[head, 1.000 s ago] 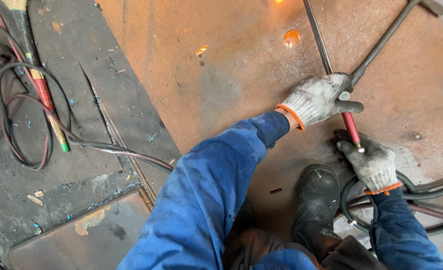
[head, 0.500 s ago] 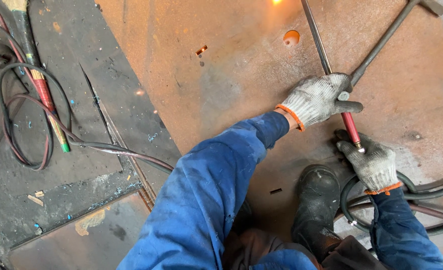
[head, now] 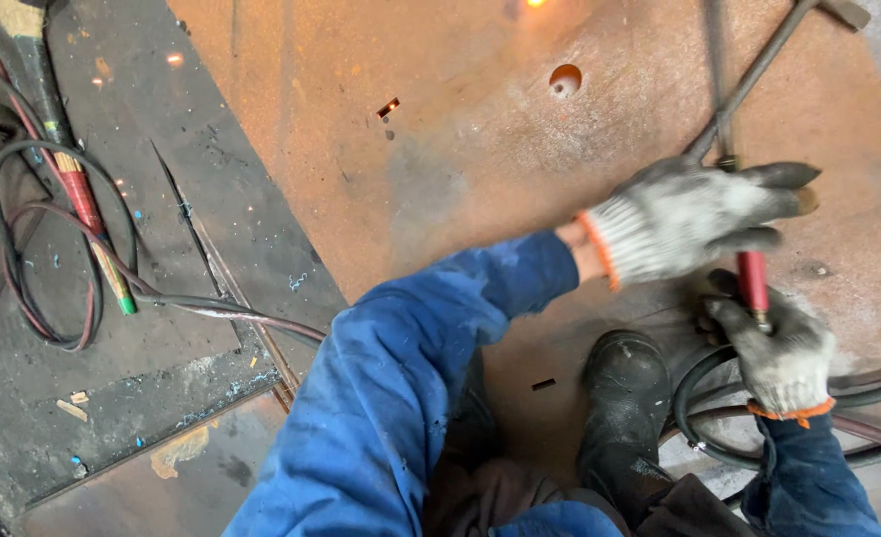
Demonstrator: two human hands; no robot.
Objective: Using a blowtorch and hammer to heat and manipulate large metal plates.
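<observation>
Left hand (head: 684,217): gloved, laid over the torch tube, fingers (head: 774,177) stretched flat rather than curled; palm is seen pressed on the metal. Earlier the fingers were wrapped tighter.
Right hand (head: 777,348): gloved, fingers closed round the red handle of the cutting torch (head: 754,278), same grip as before.
Cutting torch: held near the right edge of the steel plate (head: 440,129), its tube run up toward the plate's top right corner, position unchanged.
Steel plate: rusty, lying on the floor; a round cut hole (head: 565,80) is seen near its top edge, a small slot (head: 389,106) left of it. The glow in the hole has faded since the earlier frame; a bright spot is still seen at the top edge.
Sparks: fewer on the plate than before.
Boot (head: 624,398): planted on the plate just left of the right hand, not moved.
Hoses (head: 52,249): looped on the dark floor past the plate's left edge, unchanged.
</observation>
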